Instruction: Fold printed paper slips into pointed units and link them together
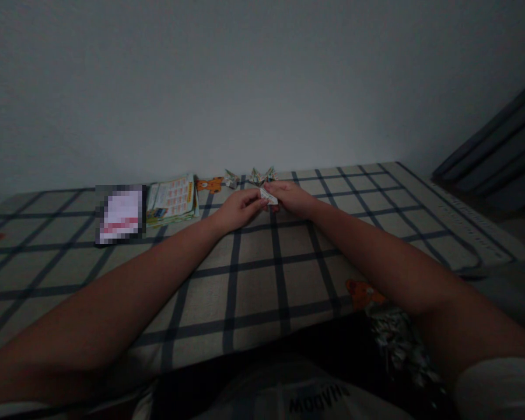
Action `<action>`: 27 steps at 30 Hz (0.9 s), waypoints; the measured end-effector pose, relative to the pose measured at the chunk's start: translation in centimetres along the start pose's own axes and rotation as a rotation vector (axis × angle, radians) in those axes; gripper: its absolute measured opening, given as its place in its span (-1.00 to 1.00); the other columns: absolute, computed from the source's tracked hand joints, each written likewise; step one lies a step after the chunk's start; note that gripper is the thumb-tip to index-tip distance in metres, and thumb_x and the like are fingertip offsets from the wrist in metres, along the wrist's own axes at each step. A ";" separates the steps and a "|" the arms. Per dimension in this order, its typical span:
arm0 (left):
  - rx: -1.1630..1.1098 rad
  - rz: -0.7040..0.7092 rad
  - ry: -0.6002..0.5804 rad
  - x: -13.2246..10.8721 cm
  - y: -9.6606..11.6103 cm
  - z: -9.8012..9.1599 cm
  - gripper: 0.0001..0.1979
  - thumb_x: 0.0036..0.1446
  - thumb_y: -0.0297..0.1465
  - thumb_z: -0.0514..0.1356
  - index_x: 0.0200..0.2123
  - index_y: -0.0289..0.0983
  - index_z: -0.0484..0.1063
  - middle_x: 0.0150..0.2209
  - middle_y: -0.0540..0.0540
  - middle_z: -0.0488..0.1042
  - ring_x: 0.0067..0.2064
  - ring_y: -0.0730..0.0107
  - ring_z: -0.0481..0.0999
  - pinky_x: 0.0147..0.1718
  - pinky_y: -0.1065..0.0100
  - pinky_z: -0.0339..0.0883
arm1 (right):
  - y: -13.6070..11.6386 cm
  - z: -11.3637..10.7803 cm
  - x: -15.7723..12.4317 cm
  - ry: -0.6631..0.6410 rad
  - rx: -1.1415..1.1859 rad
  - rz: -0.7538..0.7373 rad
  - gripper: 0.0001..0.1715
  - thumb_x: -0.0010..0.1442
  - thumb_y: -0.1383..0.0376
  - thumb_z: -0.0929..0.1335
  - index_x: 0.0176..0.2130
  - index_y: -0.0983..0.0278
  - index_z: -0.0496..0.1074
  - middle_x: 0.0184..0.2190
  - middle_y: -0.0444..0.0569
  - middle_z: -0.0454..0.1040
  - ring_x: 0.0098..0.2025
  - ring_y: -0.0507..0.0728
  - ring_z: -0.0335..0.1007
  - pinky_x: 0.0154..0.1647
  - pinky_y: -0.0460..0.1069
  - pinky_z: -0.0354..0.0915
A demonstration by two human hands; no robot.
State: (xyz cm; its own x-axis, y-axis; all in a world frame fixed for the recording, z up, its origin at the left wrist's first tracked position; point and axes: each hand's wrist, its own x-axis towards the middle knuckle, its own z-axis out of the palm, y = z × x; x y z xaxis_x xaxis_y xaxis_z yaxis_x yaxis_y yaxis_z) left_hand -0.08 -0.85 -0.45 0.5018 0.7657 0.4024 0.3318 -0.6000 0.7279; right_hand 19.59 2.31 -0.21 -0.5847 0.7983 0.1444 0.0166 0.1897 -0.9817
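Observation:
Both my arms reach forward over a checked cloth (254, 274). My left hand (240, 209) and my right hand (291, 197) meet at the far middle, fingers pinched on a small folded paper piece (269, 198) held between them just above the cloth. Behind the hands, near the wall, stand three small folded paper figures: one (231, 178) to the left, two (262, 175) close together.
A stack of printed paper sheets (172, 200) lies to the left of my hands, with a blurred-out rectangle (120, 213) beside it. An orange bear print (210, 185) marks the cloth. Crumpled printed paper (396, 338) lies near my right elbow. A dark curtain (499, 157) hangs at right.

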 end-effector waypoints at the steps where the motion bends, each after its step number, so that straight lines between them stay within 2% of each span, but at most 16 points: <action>1: 0.024 -0.001 0.004 0.0 0.0 0.0 -0.63 0.31 -0.06 0.17 -0.27 -0.23 0.57 -0.34 -0.08 0.58 -0.27 0.26 0.51 -0.24 0.30 0.36 | -0.1 0.1 0.0 -0.001 0.016 0.012 -0.48 0.37 -0.10 0.40 -0.36 0.26 0.42 -0.52 -0.15 0.40 -0.51 0.00 0.29 -0.49 -0.11 0.25; 4: 0.075 -0.001 0.022 0.0 0.0 0.0 -0.65 0.30 -0.08 0.17 -0.30 -0.23 0.55 -0.39 -0.05 0.54 -0.31 0.29 0.48 -0.24 0.30 0.35 | -0.4 0.2 -0.1 0.021 0.032 0.039 -0.48 0.38 -0.09 0.40 -0.37 0.26 0.40 -0.53 -0.17 0.39 -0.54 -0.01 0.26 -0.51 -0.11 0.24; 10: 0.028 -0.050 0.170 -0.1 -0.4 0.0 -0.63 0.27 -0.04 0.21 -0.35 -0.23 0.46 -0.41 -0.04 0.48 -0.35 0.31 0.41 -0.30 0.30 0.29 | -0.8 0.2 -0.3 0.097 0.059 0.023 -0.52 0.38 -0.04 0.42 -0.38 0.26 0.43 -0.51 -0.15 0.41 -0.51 -0.01 0.31 -0.46 -0.12 0.33; 14: -0.001 -0.066 0.165 -0.1 -0.6 0.0 -0.61 0.25 -0.01 0.23 -0.36 -0.23 0.45 -0.40 -0.03 0.46 -0.34 0.32 0.40 -0.29 0.31 0.28 | -0.9 0.1 -0.3 0.107 0.037 0.019 -0.54 0.29 0.00 0.50 -0.40 0.27 0.42 -0.53 -0.16 0.41 -0.49 -0.02 0.33 -0.45 -0.13 0.34; 17: -0.081 -0.066 0.141 -0.2 -0.4 0.1 -0.58 0.23 0.03 0.25 -0.28 -0.24 0.49 -0.34 -0.07 0.51 -0.30 0.30 0.44 -0.28 0.31 0.30 | -0.8 0.1 -0.2 0.137 0.070 0.018 -0.59 0.29 0.03 0.51 -0.36 0.28 0.43 -0.50 -0.16 0.44 -0.47 -0.01 0.37 -0.44 -0.13 0.34; 22: -0.214 -0.130 0.089 -0.4 -0.1 0.2 -0.57 0.22 0.06 0.27 -0.29 -0.21 0.45 -0.48 0.02 0.38 -0.47 0.37 0.33 -0.44 0.33 0.19 | -0.7 -0.1 -0.1 0.163 0.130 0.020 -0.62 0.31 0.06 0.50 -0.34 0.28 0.43 -0.48 -0.17 0.44 -0.49 -0.03 0.34 -0.45 -0.13 0.32; 27: -0.159 -0.161 0.105 -0.4 0.5 0.0 -0.65 0.22 -0.04 0.26 -0.34 -0.22 0.46 -0.53 0.03 0.35 -0.52 0.41 0.27 -0.48 0.35 0.13 | -0.8 -0.1 -0.1 0.161 0.084 -0.005 -0.58 0.32 0.06 0.49 -0.38 0.28 0.40 -0.50 -0.18 0.43 -0.51 -0.05 0.32 -0.47 -0.13 0.28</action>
State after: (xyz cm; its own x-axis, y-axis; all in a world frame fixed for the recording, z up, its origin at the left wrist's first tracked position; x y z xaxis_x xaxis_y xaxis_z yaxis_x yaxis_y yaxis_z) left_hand -0.10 -1.44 -0.20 0.3645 0.8733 0.3233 0.2669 -0.4306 0.8622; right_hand 19.76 2.13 0.52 -0.4469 0.8800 0.1608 -0.0582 0.1508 -0.9868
